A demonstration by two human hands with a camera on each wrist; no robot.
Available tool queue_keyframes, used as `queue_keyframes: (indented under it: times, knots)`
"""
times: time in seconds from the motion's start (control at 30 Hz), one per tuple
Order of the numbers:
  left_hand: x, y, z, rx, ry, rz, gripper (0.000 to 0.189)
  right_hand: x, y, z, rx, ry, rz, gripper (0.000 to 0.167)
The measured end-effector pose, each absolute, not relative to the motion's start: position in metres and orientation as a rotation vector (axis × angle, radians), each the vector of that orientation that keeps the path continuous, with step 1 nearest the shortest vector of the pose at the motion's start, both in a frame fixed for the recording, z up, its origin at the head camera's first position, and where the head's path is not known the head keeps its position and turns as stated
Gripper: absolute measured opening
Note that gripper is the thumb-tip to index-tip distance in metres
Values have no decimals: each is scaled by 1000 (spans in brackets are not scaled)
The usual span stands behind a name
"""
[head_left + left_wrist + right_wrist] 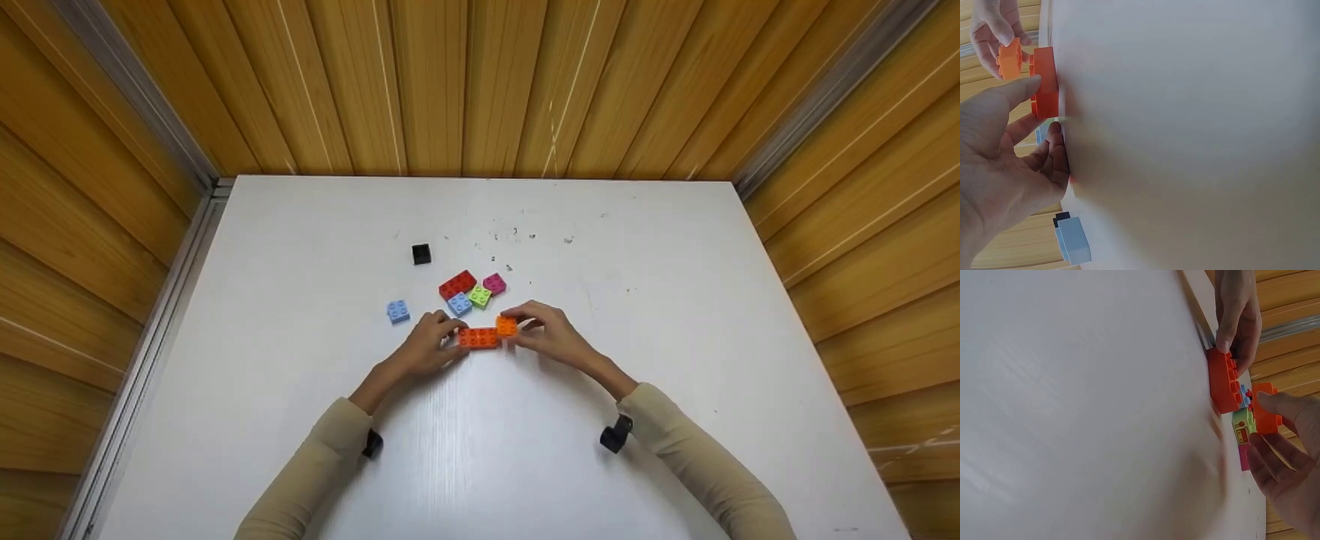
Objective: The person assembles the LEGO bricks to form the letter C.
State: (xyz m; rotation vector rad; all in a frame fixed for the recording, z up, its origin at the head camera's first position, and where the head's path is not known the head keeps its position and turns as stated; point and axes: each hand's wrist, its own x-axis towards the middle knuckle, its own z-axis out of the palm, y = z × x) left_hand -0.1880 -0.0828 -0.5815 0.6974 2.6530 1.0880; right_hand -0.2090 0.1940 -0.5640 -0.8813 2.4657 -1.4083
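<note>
My left hand (427, 345) grips one end of a long red-orange building brick (477, 339) with thumb and fingers. The long brick lies studs up on the table. Between thumb and fingertips, my right hand (553, 336) pinches a small orange building brick (506, 325). That orange brick (1265, 412) is above the right end of the long brick (1223, 382), and a gap shows between them in the right wrist view. Just beyond the hands are a light blue brick (460, 304), a lime green brick (480, 296), a red brick (457, 284) and a magenta brick (494, 283).
Another light blue brick (397, 311) sits left of the left hand. Farther back is a black brick (421, 253). Small dark marks dot the white table (660, 262), and wood-patterned panels (465, 90) surround it.
</note>
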Motion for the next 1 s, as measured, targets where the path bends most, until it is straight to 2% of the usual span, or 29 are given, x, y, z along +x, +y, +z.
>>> queue_keyframes:
  times: [0.53,0.77,1.0]
  knots:
    - [-190,-79,-583,679,2638,1076,36,-204,184,-572,-900,2466,-1396,40]
    - [-185,-88,-582,674,2684,1077,33,-205,170,-572,-1007,2514,-1311,37]
    - [-189,-83,-581,705,2655,1080,34,-208,179,-568,-1043,2527,-1286,36]
